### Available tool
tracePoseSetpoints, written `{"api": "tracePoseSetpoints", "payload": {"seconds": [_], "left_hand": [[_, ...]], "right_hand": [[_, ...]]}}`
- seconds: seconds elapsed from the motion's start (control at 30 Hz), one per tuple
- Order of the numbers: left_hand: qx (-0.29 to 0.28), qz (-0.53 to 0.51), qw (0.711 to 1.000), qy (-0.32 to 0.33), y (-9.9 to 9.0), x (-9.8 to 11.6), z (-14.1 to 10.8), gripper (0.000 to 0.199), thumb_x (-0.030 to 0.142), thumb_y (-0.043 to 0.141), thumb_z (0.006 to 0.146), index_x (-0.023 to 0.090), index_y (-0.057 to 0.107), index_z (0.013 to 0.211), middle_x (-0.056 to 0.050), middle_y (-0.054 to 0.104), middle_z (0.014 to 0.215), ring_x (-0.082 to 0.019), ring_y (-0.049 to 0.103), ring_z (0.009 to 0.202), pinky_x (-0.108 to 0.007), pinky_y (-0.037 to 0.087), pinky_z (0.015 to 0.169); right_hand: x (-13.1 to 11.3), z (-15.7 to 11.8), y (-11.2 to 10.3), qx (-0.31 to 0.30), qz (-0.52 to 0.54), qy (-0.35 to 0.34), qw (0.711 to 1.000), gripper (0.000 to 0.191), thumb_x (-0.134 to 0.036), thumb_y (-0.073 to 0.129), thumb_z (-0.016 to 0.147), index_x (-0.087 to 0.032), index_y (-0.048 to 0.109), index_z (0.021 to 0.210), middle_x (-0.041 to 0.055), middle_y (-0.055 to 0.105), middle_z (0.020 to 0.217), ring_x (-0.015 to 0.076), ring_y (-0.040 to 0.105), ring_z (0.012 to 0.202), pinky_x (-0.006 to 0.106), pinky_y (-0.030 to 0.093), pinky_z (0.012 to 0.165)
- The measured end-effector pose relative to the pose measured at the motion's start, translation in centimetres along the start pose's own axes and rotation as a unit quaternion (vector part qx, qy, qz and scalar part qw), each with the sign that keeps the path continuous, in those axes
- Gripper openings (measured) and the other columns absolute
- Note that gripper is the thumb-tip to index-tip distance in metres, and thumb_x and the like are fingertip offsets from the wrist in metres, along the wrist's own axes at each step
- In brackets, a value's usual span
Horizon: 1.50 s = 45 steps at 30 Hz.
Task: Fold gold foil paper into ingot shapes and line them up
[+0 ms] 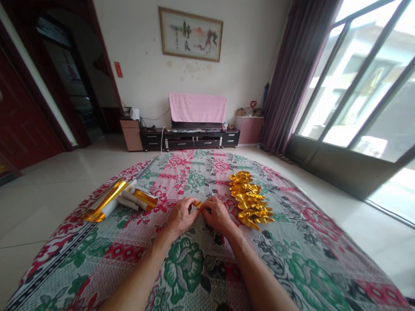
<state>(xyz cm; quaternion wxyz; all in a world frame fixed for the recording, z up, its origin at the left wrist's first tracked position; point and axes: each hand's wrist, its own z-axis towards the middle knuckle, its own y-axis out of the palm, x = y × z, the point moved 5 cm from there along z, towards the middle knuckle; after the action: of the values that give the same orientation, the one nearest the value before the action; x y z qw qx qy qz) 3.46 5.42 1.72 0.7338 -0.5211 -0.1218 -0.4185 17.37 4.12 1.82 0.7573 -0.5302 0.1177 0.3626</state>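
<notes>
forearms are extending over the patterned cloth. left hand and right hand are pinching a gold strip between them; fingers are obscuring its long axis. folded gold pieces are lying to the right, their row running away.

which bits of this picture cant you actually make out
- Gold piece, head view: mostly covered by the fingers of both hands
- Right forearm, head view: cut off by the bottom edge
- Small lettering on the framed picture, head view: too small to read
</notes>
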Motion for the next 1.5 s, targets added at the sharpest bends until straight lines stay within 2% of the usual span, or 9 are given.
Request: {"api": "tracePoseSetpoints", "payload": {"seconds": [0.1, 0.23, 0.37, 0.57, 0.83, 0.97, 1.1, 1.4, 1.5], "left_hand": [[0.017, -0.034, 0.999, -0.03, -1.0, -1.2, 0.0, 0.029, 0.017, 0.048, 0.077, 0.018, 0.058, 0.104, -0.005, 0.066, 0.097, -0.016, 0.061, 0.088, -0.027, 0.049, 0.077], [0.022, -0.006, 1.0, 0.012, -1.3, -1.8, 0.1, 0.029, 0.01, 0.047, 0.073, 0.018, 0.061, 0.097, -0.004, 0.065, 0.1, -0.016, 0.059, 0.095, -0.03, 0.045, 0.087], [-0.005, 0.029, 0.999, 0.045, -0.6, -1.2, 0.1, 0.024, 0.009, 0.056, 0.069, 0.02, 0.063, 0.09, -0.002, 0.066, 0.091, -0.016, 0.058, 0.089, -0.03, 0.045, 0.084], [-0.006, 0.05, 0.997, 0.065, -0.5, -0.5, -0.1, 0.009, 0.012, 0.06, 0.07, 0.019, 0.063, 0.075, -0.001, 0.065, 0.081, -0.016, 0.055, 0.082, -0.03, 0.043, 0.079], [-0.052, 0.114, 0.983, 0.137, -0.4, 1.2, -0.4, 0.019, 0.014, 0.048, 0.08, 0.019, 0.065, 0.071, -0.003, 0.061, 0.082, -0.016, 0.051, 0.084, -0.029, 0.041, 0.079], [-0.065, 0.087, 0.987, 0.118, -0.2, 1.1, -0.3, 0.019, 0.011, 0.046, 0.079, 0.018, 0.063, 0.075, -0.003, 0.058, 0.079, -0.014, 0.053, 0.077, -0.025, 0.042, 0.072], [-0.041, 0.058, 0.994, 0.083, -0.2, 0.3, -0.2, 0.015, 0.009, 0.049, 0.074, 0.017, 0.061, 0.077, -0.001, 0.058, 0.076, -0.013, 0.053, 0.072, -0.024, 0.042, 0.069], [-0.092, 0.01, 0.987, 0.132, -0.9, 0.4, -0.5, 0.027, 0.007, 0.047, 0.074, 0.02, 0.07, 0.076, -0.002, 0.062, 0.083, -0.012, 0.057, 0.078, -0.023, 0.044, 0.075], [-0.087, 0.01, 0.988, 0.129, -1.1, 0.4, -0.6, 0.027, 0.007, 0.047, 0.074, 0.02, 0.071, 0.076, -0.002, 0.063, 0.083, -0.012, 0.057, 0.079, -0.023, 0.044, 0.076]], "right_hand": [[0.0, 0.0, -0.1, -0.001, 0.007, -0.015, 1.0, 0.018, -0.009, 0.055, 0.074, -0.02, 0.07, 0.075, 0.0043, 0.06, 0.083, 0.015, 0.055, 0.082, 0.024, 0.042, 0.076], [-0.2, 0.1, -0.2, -0.003, 0.018, -0.045, 0.999, 0.02, -0.006, 0.055, 0.072, -0.019, 0.069, 0.073, 0.0036, 0.061, 0.081, 0.0148, 0.055, 0.083, 0.024, 0.042, 0.077], [-0.3, 0.2, -0.3, -0.001, 0.019, -0.062, 0.998, 0.022, -0.004, 0.052, 0.072, -0.019, 0.067, 0.073, 0.0027, 0.062, 0.081, 0.0138, 0.055, 0.081, 0.023, 0.042, 0.077], [-0.3, 0.3, -0.1, -0.006, 0.01, -0.079, 0.997, 0.024, -0.003, 0.05, 0.073, -0.019, 0.067, 0.072, 0.002, 0.062, 0.08, 0.0135, 0.055, 0.079, 0.024, 0.041, 0.078], [-0.7, -0.1, -0.2, 0.001, -0.023, -0.095, 0.995, 0.025, -0.005, 0.049, 0.076, -0.021, 0.069, 0.071, 0.0022, 0.061, 0.087, 0.0137, 0.053, 0.082, 0.026, 0.039, 0.08], [-1.1, -0.2, -0.1, -0.021, -0.017, -0.099, 0.995, 0.027, -0.004, 0.048, 0.076, -0.021, 0.069, 0.077, 0.0031, 0.059, 0.083, 0.0138, 0.053, 0.081, 0.025, 0.04, 0.078], [-1.3, -0.3, -0.1, -0.022, -0.016, -0.084, 0.996, 0.028, -0.004, 0.046, 0.077, -0.019, 0.069, 0.077, 0.0045, 0.059, 0.08, 0.0136, 0.054, 0.078, 0.023, 0.041, 0.075], [-1.8, -1.0, -0.7, -0.031, 0.0, -0.101, 0.994, 0.036, -0.001, 0.044, 0.074, -0.023, 0.07, 0.084, 0.0026, 0.059, 0.085, 0.0129, 0.055, 0.081, 0.024, 0.041, 0.078], [-2.0, -1.1, -0.6, -0.022, 0.0, -0.094, 0.995, 0.029, -0.005, 0.049, 0.074, -0.022, 0.07, 0.082, 0.0025, 0.06, 0.087, 0.0129, 0.055, 0.082, 0.024, 0.041, 0.08]]}}
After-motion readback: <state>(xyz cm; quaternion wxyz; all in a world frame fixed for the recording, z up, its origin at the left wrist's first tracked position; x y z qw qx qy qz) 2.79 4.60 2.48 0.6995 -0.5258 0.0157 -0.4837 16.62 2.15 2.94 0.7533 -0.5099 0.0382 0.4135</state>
